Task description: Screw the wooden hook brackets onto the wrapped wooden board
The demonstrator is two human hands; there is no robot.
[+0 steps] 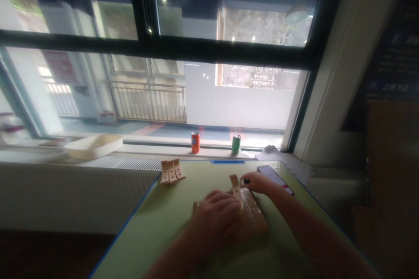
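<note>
A clear plastic bag of tan wooden pieces [253, 218] lies on the green table [157, 226]. My left hand [214, 218] rests flat on its left side, fingers stretched out over it. My right hand [257, 182] is at the bag's far end, fingers curled in a pinch near one wooden piece [234, 181] that sticks up from the bag. Three more wooden pieces [172, 171] lie side by side near the table's far left corner.
A dark phone [275, 178] lies just right of my right hand. An orange can [195, 142] and a green can [236, 144] stand on the window sill, a white tray [94, 145] further left. Brown cardboard [393, 174] stands at the right.
</note>
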